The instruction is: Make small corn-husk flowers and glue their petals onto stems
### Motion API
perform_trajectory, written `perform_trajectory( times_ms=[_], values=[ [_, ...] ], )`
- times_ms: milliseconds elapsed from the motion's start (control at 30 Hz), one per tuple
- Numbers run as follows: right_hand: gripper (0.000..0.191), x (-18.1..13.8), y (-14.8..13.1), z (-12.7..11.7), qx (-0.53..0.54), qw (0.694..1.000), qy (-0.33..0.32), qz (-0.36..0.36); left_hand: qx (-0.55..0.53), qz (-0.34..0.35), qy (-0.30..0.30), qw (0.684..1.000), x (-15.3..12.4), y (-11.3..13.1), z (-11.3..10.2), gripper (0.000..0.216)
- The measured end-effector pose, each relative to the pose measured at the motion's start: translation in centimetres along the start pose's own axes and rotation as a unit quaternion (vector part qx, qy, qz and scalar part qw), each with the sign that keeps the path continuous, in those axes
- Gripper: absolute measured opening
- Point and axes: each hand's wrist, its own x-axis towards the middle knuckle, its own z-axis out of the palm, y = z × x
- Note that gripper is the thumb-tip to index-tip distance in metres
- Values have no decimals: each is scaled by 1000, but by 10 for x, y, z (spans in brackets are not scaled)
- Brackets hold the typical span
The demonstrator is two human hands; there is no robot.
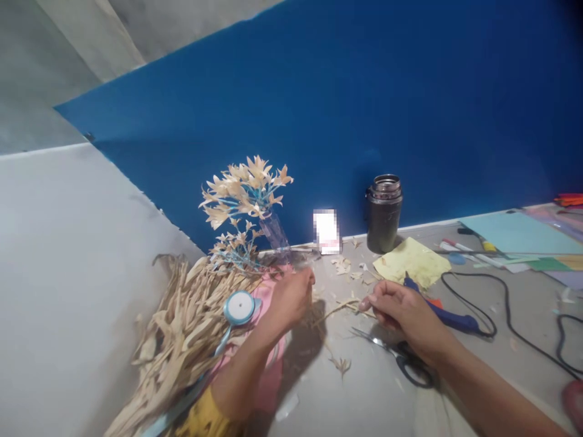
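My left hand (294,295) is closed in a loose fist above the table, beside a pink cloth (268,376). Whatever its fingers hold is hidden. My right hand (398,312) has its thumb and fingers pinched together; what lies between them is too small to make out. Thin dried strips (344,306) reach close to those fingertips, on the table between both hands. Black-handled scissors (412,367) lie just below my right hand. Beyond its knuckles rests a blue glue gun (455,317) with a black cord. A small dried flower (340,365) lies in front of the scissors' tips.
A heap of dried husks (168,340) fills the left side, with a blue-and-white tape dispenser (240,308) on it. Pale flowers (248,188) stand in a clear bottle (274,233). Behind are a bright white object (327,232), a dark flask (385,218) and a yellow paper (412,264).
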Motion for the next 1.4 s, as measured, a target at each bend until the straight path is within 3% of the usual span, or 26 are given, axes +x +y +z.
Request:
perform_trajectory(
  times_ms=[100, 233, 333, 467, 567, 700, 800, 867, 1000, 1067, 1167, 1267, 1400],
  values=[
    [34, 0, 0, -3, -13, 1000, 1, -8, -104, -6, -22, 994, -44, -6, 4, 29],
    [33, -1, 3, -4, -12, 1000, -3, -14, -182, -35, -81, 979, -95, -1, 36, 26],
    [38, -4, 1, 0, -16, 1000, -13, -11, -182, -49, -94, 978, -115, 12, 60, 15],
    [40, -7, -1, 4, -28, 999, -20, -11, -110, -78, -78, 988, -120, 31, 80, 22],
    [41, -5, 0, 3, -26, 999, -22, -18, -86, -82, -49, 992, -117, 36, 93, 16],
    [41, -2, 2, 1, -30, 999, -18, -24, -137, -75, -17, 988, -114, 32, 106, 9],
    [40, -2, 3, 0, -30, 999, -20, -17, -250, -66, 16, 966, -114, 26, 104, 12],
    [40, -3, 4, 1, -23, 999, -20, -13, -382, -53, 48, 922, -114, 22, 98, 10],
    [38, -6, 8, 7, -3, 1000, -14, -4, -642, -57, 47, 763, -110, 21, 82, 21],
    [37, -9, 11, 13, 7, 1000, -13, 2, -719, -75, 27, 690, -105, 25, 76, 33],
    [39, -16, 14, 23, 11, 1000, -16, 5, -790, -94, 18, 606, -94, 31, 71, 42],
    [42, -22, 17, 32, 8, 1000, -2, 5, -829, -106, 29, 549, -84, 37, 70, 43],
    [42, -25, 19, 36, -11, 1000, 26, -2, -848, -123, 40, 514, -74, 42, 71, 41]
  ],
)
